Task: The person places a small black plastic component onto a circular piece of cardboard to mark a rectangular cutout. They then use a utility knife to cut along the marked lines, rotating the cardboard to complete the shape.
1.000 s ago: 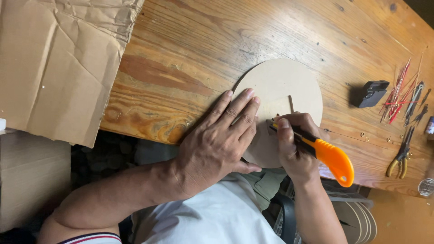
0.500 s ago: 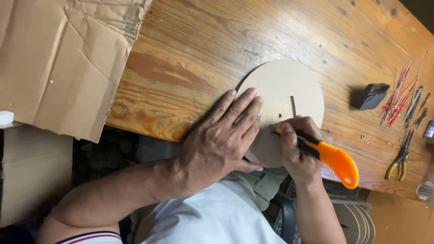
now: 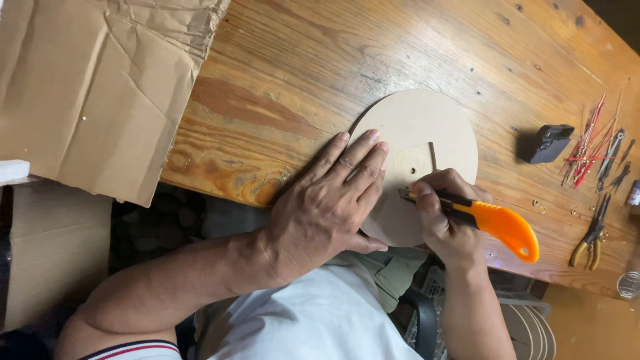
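Round fibreboard disc (image 3: 427, 127) overhangs our plank table's (image 3: 300, 67) six-o'clock edge; our left hand (image 3: 327, 207) presses it, fingers spread flat, while our right hand (image 3: 443, 217) clenches an orange utility knife (image 3: 490, 220).

Wooden table (image 3: 300, 73), round disc (image 3: 427, 120), cardboard (image 3: 93, 87), pliers (image 3: 590, 233)
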